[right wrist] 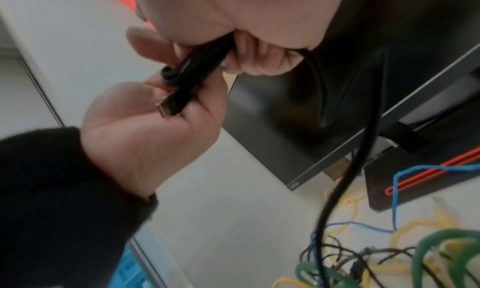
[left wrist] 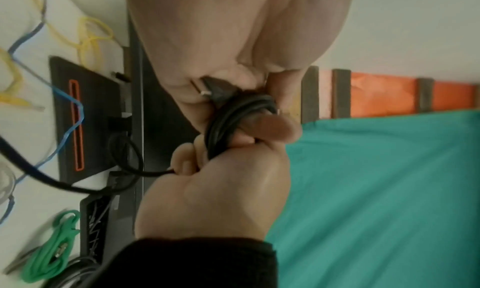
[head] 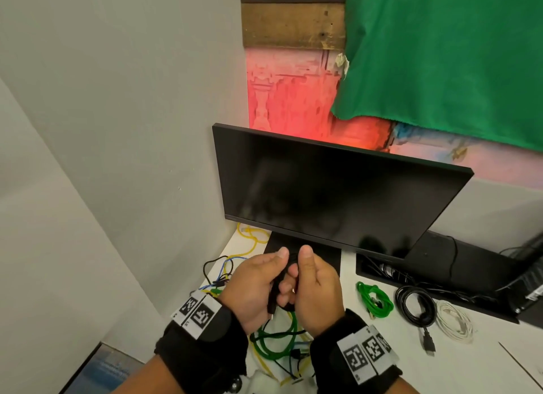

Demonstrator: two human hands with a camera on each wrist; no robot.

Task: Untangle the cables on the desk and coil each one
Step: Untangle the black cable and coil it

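Both hands are raised together above the desk, in front of the monitor base. My left hand [head: 258, 279] [left wrist: 207, 46] and right hand [head: 311, 285] [right wrist: 246, 26] grip a small bundle of black cable [head: 274, 293] [left wrist: 233, 116] [right wrist: 194, 71] folded into a few loops. Its plug [right wrist: 166, 108] sticks out over the left palm. A loose black tail [right wrist: 337, 190] hangs from the right hand down to the tangle. The tangle of green, yellow, blue and thin black cables [head: 279, 343] lies on the white desk [head: 382, 364] under the wrists.
Three coiled cables lie to the right: green [head: 374, 301], black [head: 415, 305] and white [head: 455, 320]. A dark monitor [head: 323, 188] stands right behind the hands on a black base [head: 302, 246]. A yellow cable [head: 252, 241] runs left of the base. A wall closes the left side.
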